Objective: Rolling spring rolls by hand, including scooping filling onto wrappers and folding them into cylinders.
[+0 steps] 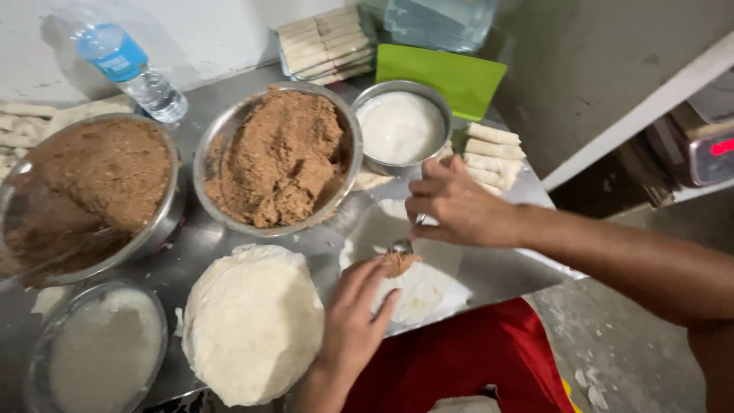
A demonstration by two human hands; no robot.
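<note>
My right hand [451,205] grips a metal spoon [403,246] heaped with brown filling [399,264]. It hovers over a thin white wrapper sheet [420,294] lying flat on the steel table [489,268]. My left hand [355,321] reaches in from below, and its fingertips touch the filling on the spoon. A stack of round white wrappers [252,321] lies just left of my left hand. A steel bowl of brown filling [279,157] stands behind the sheet.
A second bowl of brown filling [88,191] stands at the left. Two bowls of white paste [401,126] [99,352] are at the back and front left. Rolled white pieces [493,153] lie beside a green board [442,76]. A water bottle [130,65] lies at the back.
</note>
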